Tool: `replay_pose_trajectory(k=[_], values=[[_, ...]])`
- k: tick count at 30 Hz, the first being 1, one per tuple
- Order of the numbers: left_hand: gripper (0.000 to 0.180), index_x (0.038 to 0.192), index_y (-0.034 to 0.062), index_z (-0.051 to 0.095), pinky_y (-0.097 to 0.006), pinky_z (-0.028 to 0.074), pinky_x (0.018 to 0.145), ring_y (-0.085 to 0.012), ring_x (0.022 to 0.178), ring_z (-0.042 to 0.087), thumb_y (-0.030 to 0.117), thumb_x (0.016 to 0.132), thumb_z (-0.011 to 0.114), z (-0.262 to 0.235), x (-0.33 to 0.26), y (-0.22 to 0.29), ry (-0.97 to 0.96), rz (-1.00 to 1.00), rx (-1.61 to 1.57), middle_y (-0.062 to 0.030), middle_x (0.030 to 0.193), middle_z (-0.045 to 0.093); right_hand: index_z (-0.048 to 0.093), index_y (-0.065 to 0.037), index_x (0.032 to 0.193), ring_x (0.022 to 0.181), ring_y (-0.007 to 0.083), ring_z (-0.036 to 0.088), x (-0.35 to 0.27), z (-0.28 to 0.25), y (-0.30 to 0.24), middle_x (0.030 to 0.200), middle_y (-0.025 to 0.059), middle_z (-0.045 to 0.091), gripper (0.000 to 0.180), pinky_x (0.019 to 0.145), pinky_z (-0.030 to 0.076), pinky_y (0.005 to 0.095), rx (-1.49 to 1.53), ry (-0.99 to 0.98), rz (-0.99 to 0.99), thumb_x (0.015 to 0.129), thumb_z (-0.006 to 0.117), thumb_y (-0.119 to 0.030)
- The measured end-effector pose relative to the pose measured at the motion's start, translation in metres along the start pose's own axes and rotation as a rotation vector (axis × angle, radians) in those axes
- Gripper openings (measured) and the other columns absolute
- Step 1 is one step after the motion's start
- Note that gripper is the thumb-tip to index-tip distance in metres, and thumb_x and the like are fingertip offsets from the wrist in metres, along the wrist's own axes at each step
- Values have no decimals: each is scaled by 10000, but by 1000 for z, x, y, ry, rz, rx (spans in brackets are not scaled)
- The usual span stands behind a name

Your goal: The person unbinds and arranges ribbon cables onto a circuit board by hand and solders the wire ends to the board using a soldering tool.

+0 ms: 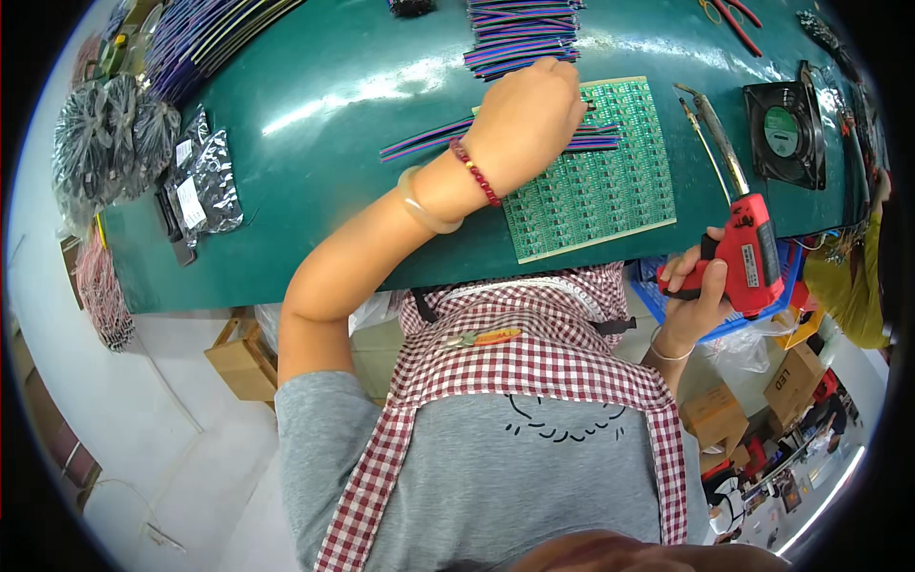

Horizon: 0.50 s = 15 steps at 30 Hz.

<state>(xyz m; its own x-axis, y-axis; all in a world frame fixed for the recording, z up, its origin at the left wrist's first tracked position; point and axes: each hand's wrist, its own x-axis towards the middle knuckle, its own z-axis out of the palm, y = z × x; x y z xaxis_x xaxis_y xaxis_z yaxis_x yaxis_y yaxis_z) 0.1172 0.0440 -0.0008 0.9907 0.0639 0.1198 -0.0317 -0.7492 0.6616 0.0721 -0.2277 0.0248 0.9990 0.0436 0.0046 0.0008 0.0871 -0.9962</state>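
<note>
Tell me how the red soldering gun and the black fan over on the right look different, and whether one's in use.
The red soldering gun is mostly red with black parts; the fan is black with a green centre. The gun has a long metal tip, while the fan has a squarish frame. The gun is held; the fan rests unheld on the table. Both are right of the circuit board.

Left side: open green tabletop [315, 224] between the black bag [214, 181] and circuit board [610, 205] — loose wires [419, 141] jut in.
Board top: left hand [531, 119] blocks it.
Far side: wire stack [524, 38] obstructs.
Right side: narrow strip — soldering gun [751, 257], then fan [786, 133].
</note>
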Motion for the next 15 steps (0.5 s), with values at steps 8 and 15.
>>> replay_pose_trajectory(k=[8,15], values=[[92,942,8,636,-408,530,676,-351,753,657,32,873,693,-65,-56,-20,137,-49,-135,-148,858,644,508,82,1291,537,128,514,-12,2,5,683,79,572,543,554,495,301,31,-205,71,982,656,-339],[110,931,51,666,-381,541,669,-266,791,620,44,841,731,-57,-92,-33,121,135,102,-85,848,579,513,63,1299,537,128,513,-26,14,13,679,89,570,538,555,477,286,-114,-425,229,994,640,-361]])
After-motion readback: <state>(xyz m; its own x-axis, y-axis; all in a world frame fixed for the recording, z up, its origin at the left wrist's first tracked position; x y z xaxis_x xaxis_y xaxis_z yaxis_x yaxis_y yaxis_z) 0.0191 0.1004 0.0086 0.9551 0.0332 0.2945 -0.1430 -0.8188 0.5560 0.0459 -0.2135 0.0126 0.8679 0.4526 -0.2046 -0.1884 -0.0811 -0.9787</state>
